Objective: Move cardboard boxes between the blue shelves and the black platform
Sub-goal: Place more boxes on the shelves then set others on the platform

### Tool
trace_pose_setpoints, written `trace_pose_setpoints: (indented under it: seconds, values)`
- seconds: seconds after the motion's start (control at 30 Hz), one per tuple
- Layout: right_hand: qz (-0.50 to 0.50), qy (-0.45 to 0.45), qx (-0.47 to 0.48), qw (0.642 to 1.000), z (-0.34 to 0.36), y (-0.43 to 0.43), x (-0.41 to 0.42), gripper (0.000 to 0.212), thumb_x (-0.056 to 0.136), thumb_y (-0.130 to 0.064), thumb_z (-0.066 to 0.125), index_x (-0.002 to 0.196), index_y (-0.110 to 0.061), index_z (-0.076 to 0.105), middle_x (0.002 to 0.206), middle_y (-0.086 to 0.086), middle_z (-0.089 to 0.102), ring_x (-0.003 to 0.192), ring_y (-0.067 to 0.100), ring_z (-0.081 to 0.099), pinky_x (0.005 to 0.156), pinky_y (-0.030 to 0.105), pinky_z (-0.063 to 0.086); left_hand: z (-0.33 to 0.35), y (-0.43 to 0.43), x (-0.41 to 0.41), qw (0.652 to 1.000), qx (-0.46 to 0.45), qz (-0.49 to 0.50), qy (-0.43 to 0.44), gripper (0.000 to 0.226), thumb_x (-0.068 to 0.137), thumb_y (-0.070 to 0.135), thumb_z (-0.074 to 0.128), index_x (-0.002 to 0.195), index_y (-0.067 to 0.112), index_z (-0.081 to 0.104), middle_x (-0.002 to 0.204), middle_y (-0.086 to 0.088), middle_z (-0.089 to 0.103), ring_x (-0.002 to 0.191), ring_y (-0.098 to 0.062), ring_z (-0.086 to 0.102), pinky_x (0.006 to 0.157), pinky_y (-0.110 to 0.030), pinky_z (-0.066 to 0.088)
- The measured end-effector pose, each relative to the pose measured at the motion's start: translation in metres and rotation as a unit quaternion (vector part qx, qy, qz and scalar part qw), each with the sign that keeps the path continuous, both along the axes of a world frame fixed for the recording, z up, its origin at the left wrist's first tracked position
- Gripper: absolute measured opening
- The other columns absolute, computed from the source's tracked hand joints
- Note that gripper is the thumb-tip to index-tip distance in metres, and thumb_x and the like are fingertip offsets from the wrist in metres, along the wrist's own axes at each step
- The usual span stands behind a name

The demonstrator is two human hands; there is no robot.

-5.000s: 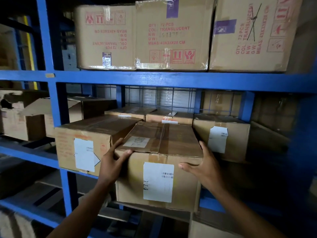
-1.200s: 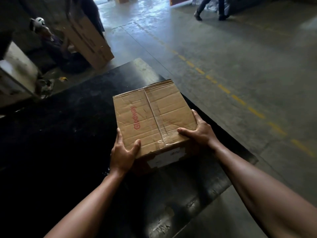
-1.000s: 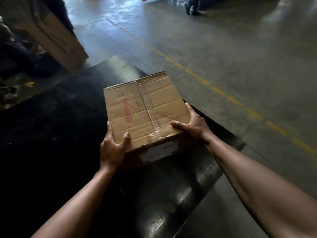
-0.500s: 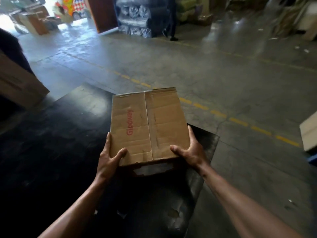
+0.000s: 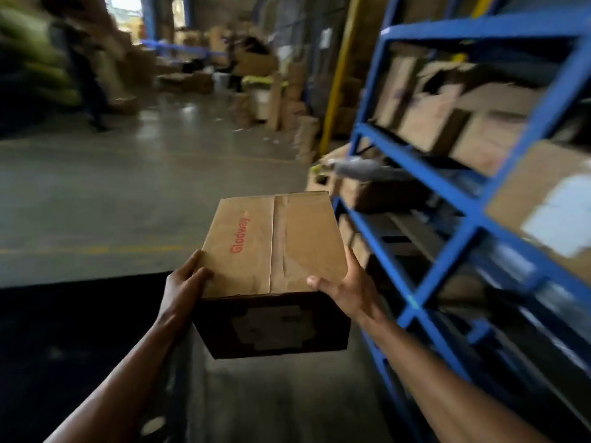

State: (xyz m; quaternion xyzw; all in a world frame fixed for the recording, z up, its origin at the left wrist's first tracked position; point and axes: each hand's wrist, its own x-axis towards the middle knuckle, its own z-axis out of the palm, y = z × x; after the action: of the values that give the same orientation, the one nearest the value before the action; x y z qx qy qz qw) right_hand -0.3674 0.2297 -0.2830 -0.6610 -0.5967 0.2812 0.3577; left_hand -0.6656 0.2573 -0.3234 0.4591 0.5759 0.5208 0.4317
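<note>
**Box in the air, between platform and shelves**

You hold the box (image 5: 275, 244) off the ground in both hands, top up, its taped seam and red lettering facing you. Your left hand (image 5: 184, 282) grips the near left corner, thumb on the top and fingers curled round the side. Your right hand (image 5: 348, 286) clamps the near right corner the same way, thumb laid across the top edge; its other fingers are hidden behind the box.

The box hangs over a narrow strip of floor (image 5: 271, 394). To your left the platform (image 5: 64, 330) lies low and dark, its right edge almost under the box's left side and its far edge level with your hands. To your right the shelves (image 5: 447, 199) run away at a slant. Their end upright stands just beside the box's far right corner, and your right forearm passes near a lower crossbrace.

Shelf boxes (image 5: 425, 119) fill the upper levels. An open carton (image 5: 371, 187) sticks out at the near end, just beyond the box.

Ahead and to the left the floor is wide and bare. Farther off stand a yellow post (image 5: 340, 68), cardboard piles (image 5: 256, 100) and a blurred person (image 5: 86, 75).
</note>
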Motion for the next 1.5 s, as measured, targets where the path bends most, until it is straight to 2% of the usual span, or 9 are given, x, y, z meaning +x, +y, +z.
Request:
trace_pose_setpoints:
  seconds: [0.13,0.27,0.37,0.53,0.67,0.83,1.03,1.2,1.5]
  values:
    - [-0.144,-0.008,0.055,0.988,0.057,-0.134,0.102,0.084,0.056,-0.061,0.081,0.129,-0.034,0.047,0.114,-0.011,0.066,0.102,0.009,0.063,0.088,0.033,0.053,0.052,-0.047,0.124,0.985,0.025,-0.166,-0.031,0.055,0.095,0.015,0.058,0.148,0.019,0.043,0.136,-0.001,0.053,0.113,-0.020,0.055,0.090,-0.029,0.045]
    - [-0.263,-0.023,0.099,0.959,0.102,-0.277,0.168,0.077,0.059,-0.058,0.081,0.125,-0.038,0.047,0.112,-0.014,0.065,0.100,0.008,0.061,0.086,0.035,0.053,0.108,-0.133,0.218,0.947,0.060,-0.313,-0.047,0.078,0.074,0.029,0.069,0.147,0.024,0.043,0.135,0.000,0.055,0.117,-0.022,0.055,0.101,-0.036,0.044]
    - [-0.332,-0.020,0.133,0.934,0.123,-0.373,0.188,0.078,0.055,-0.065,0.078,0.121,-0.036,0.051,0.109,-0.014,0.067,0.099,0.007,0.063,0.087,0.037,0.054,0.135,-0.194,0.265,0.918,0.121,-0.376,-0.044,0.071,0.083,0.017,0.071,0.148,0.019,0.042,0.138,-0.002,0.054,0.122,-0.020,0.052,0.104,-0.033,0.040]
    - [-0.417,0.015,0.142,0.898,0.126,-0.489,0.187,0.098,0.043,-0.083,0.075,0.127,-0.037,0.053,0.114,-0.014,0.069,0.104,0.011,0.066,0.091,0.040,0.054,0.174,-0.273,0.294,0.871,0.198,-0.449,-0.014,0.046,0.089,0.004,0.061,0.126,0.032,0.058,0.100,0.029,0.068,0.090,0.013,0.060,0.090,-0.011,0.045]
    - [-0.444,0.006,0.152,0.883,0.140,-0.535,0.169,0.116,0.043,-0.083,0.074,0.142,-0.032,0.042,0.126,-0.012,0.063,0.110,0.012,0.062,0.094,0.040,0.053,0.184,-0.309,0.289,0.860,0.207,-0.465,-0.001,0.066,0.082,0.026,0.067,0.144,0.017,0.047,0.122,0.001,0.064,0.105,-0.011,0.061,0.099,-0.032,0.044]
    - [-0.465,-0.020,0.149,0.873,0.148,-0.580,0.161,0.119,0.039,-0.084,0.073,0.141,-0.028,0.044,0.122,-0.006,0.065,0.106,0.014,0.064,0.088,0.041,0.057,0.180,-0.352,0.296,0.848,0.187,-0.494,-0.038,0.053,0.096,0.014,0.056,0.147,0.016,0.042,0.117,0.003,0.061,0.097,-0.008,0.058,0.091,-0.034,0.045]
    - [-0.513,-0.052,0.147,0.844,0.169,-0.643,0.158,0.080,0.073,-0.043,0.081,0.141,-0.020,0.045,0.090,-0.020,0.056,0.079,-0.003,0.054,0.065,0.019,0.046,0.179,-0.395,0.332,0.815,0.178,-0.550,-0.051,0.056,0.097,0.019,0.055,0.150,0.017,0.036,0.125,0.000,0.060,0.100,-0.010,0.061,0.086,-0.024,0.046]
    - [-0.582,-0.053,0.147,0.798,0.173,-0.681,0.172,0.113,0.061,-0.058,0.083,0.152,-0.021,0.028,0.137,0.003,0.055,0.117,0.022,0.058,0.097,0.042,0.050,0.192,-0.422,0.372,0.780,0.173,-0.599,-0.054,0.059,0.095,0.025,0.058,0.150,0.019,0.038,0.135,-0.004,0.058,0.105,-0.018,0.066,0.099,-0.039,0.051]
    - [-0.607,-0.042,0.174,0.774,0.174,-0.692,0.193,0.105,0.052,-0.067,0.080,0.141,-0.023,0.046,0.122,0.000,0.064,0.103,0.019,0.063,0.090,0.043,0.055,0.213,-0.429,0.420,0.759,0.191,-0.621,-0.032,0.060,0.095,0.027,0.058,0.151,0.023,0.036,0.132,-0.003,0.058,0.096,-0.021,0.071,0.093,-0.042,0.056]
